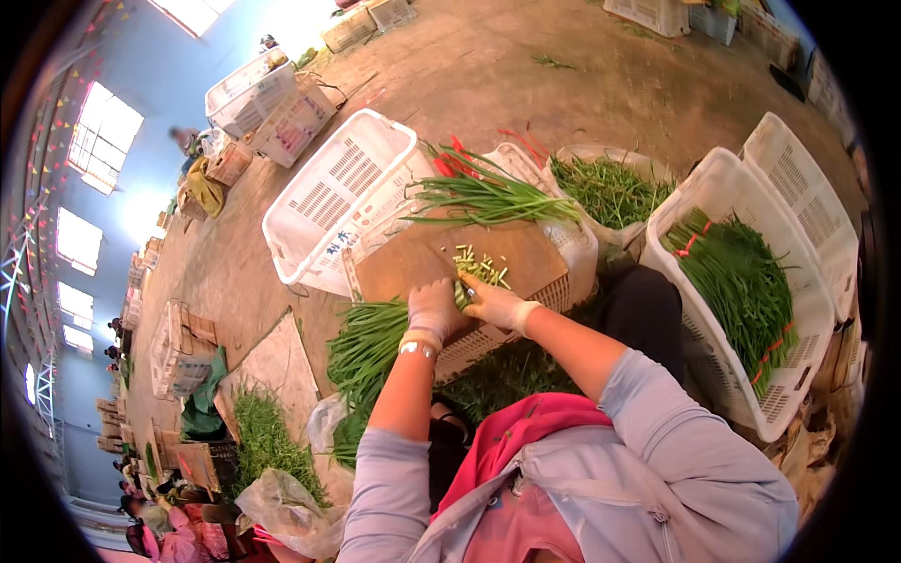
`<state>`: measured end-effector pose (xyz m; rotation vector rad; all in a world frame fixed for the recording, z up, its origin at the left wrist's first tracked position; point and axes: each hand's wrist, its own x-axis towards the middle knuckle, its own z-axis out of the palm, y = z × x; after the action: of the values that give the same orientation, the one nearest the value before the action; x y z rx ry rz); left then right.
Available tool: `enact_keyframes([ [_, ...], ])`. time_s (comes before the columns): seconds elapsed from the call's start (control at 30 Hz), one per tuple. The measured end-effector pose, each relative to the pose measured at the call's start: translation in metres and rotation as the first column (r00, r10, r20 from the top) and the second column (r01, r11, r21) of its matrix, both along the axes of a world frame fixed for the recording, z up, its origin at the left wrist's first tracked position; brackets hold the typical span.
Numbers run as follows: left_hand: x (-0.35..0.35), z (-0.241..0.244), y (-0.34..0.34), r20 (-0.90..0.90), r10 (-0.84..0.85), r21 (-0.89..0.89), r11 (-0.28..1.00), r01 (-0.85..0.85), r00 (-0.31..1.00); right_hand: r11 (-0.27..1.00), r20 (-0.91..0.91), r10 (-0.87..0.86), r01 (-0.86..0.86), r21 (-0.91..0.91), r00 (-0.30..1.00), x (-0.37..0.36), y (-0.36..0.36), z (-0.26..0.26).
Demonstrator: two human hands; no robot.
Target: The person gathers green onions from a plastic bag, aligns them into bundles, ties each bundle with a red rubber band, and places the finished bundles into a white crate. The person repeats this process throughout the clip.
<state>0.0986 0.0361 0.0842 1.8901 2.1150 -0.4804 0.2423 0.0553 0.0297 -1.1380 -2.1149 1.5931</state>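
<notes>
My left hand (434, 310), in a pale glove, is closed around a bunch of long green garlic chives (369, 345). The leaves hang off the left side of a wooden board (408, 260). Close beside it my right hand (496, 302), also gloved and with orange coverings on the fingertips, grips the stem end of the same bunch. A small metal glint shows at its fingers; whether it is a blade or a ring I cannot tell. Short cut stem pieces (482, 267) lie on the board just beyond my hands. Loose chives (493, 193) rest across the board's far edge.
The board lies on an upturned white plastic crate (581, 260). An open white crate (352, 183) stands beyond it. At right, another crate (711, 176) holds red-tied chive bundles (739, 281). Trimmings fill a sack (612, 186) and lie in a heap (271, 436). Another person (176, 528) sits lower left.
</notes>
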Motion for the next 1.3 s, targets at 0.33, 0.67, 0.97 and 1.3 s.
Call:
enact_keyframes([
  [0.33, -0.04, -0.006, -0.076, -0.196, 0.038, 0.203, 0.979, 0.002, 0.98, 0.745, 0.495, -0.126, -0.247, 0.619, 0.86, 0.154, 0.026, -0.002],
  [0.67, -0.09, -0.001, -0.072, 0.177, 0.234, 0.597, 0.747, -0.293, 0.956, 0.393, 0.586, -0.379, -0.448, 0.803, 0.716, 0.109, 0.067, -0.039],
  [0.97, -0.162, -0.001, -0.087, 0.787, 0.123, 0.588, 0.148, -0.795, 0.604, 0.363, 0.514, -0.167, -0.432, 0.826, 0.842, 0.055, 0.136, -0.033],
  [1.3, -0.168, 0.006, -0.09, 0.713, 0.094, 0.683, 0.13, -0.719, 0.695, 0.456, 0.152, 0.357, -0.314, 0.833, 0.922, -0.042, 0.129, -0.067],
])
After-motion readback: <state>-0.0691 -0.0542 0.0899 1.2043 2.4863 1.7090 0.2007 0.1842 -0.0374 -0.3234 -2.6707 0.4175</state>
